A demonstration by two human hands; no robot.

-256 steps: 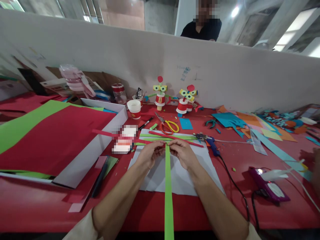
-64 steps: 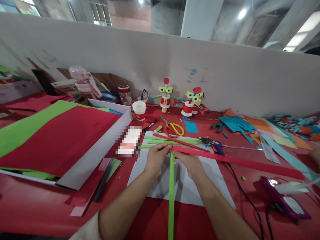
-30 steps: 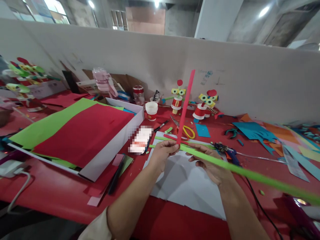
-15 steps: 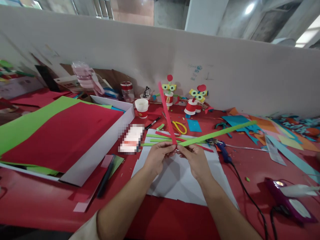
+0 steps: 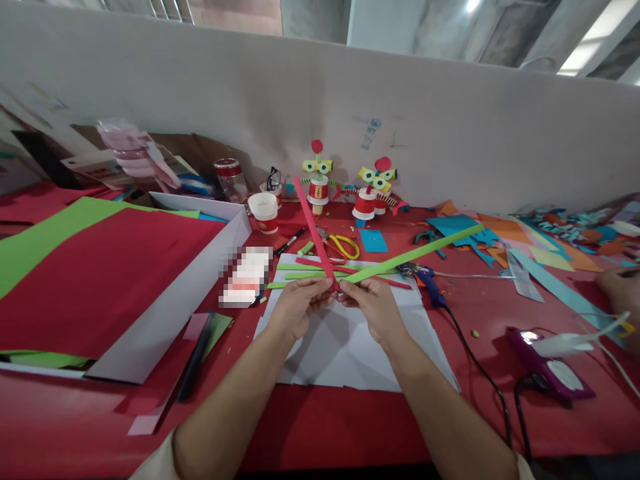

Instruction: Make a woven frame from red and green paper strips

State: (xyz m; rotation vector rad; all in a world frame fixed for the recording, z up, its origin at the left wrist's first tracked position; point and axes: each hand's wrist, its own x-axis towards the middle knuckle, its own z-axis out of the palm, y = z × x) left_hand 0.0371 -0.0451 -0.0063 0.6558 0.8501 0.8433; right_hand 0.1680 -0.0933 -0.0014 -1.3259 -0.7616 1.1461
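Note:
My left hand (image 5: 299, 305) pinches the lower end of a red paper strip (image 5: 314, 230), which slants up and to the left. Between the thumb and fingers of my right hand (image 5: 373, 305) is the end of a green paper strip (image 5: 425, 256), pointing up and to the right. The two strips meet at my fingertips in a V, above white paper (image 5: 345, 353). Loose green strips (image 5: 295, 275) and a loose red strip (image 5: 400, 285) lie just behind my hands.
Left, a white box (image 5: 175, 293) holds coloured sheets. Behind stand a paper cup (image 5: 263, 213) and two paper figures (image 5: 318, 190). Yellow-handled scissors (image 5: 347, 247) lie behind the strips. A glue gun (image 5: 431, 287), a purple power strip (image 5: 550, 370) and another person's hand (image 5: 620, 293) are right.
The view has shifted right, so most things appear further left. Another person's hand has come into view at the right edge. Both strips are still in my fingers.

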